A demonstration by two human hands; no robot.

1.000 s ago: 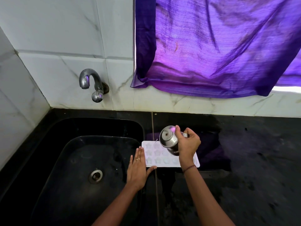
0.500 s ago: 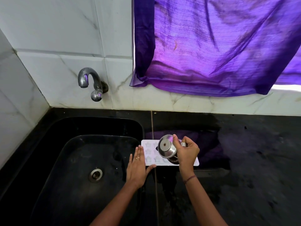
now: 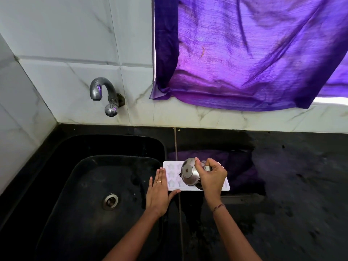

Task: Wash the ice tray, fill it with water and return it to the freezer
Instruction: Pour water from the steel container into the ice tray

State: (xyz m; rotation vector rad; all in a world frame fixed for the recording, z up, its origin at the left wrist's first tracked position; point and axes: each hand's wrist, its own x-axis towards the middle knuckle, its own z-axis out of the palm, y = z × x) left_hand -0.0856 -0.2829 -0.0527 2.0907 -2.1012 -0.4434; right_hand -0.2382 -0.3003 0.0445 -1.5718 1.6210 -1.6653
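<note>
A white ice tray (image 3: 172, 175) with star-shaped cells lies flat on the black counter, just right of the sink. My right hand (image 3: 213, 176) grips a small steel cup (image 3: 190, 174) by its handle and holds it tipped steeply over the tray, its base turned toward me. The cup and hand cover the tray's middle and right part. My left hand (image 3: 159, 191) lies flat with fingers together, its fingertips against the tray's left edge and the thumb at the near edge. It holds nothing.
A black sink (image 3: 90, 187) with a steel drain (image 3: 110, 201) fills the left. A steel tap (image 3: 105, 95) juts from the white tiled wall above it. A purple curtain (image 3: 244, 53) hangs over the counter (image 3: 291, 185), which looks wet.
My right hand has tipped the steel cup further over the tray, so its base now faces me more squarely. The left hand and the tray have stayed put.
</note>
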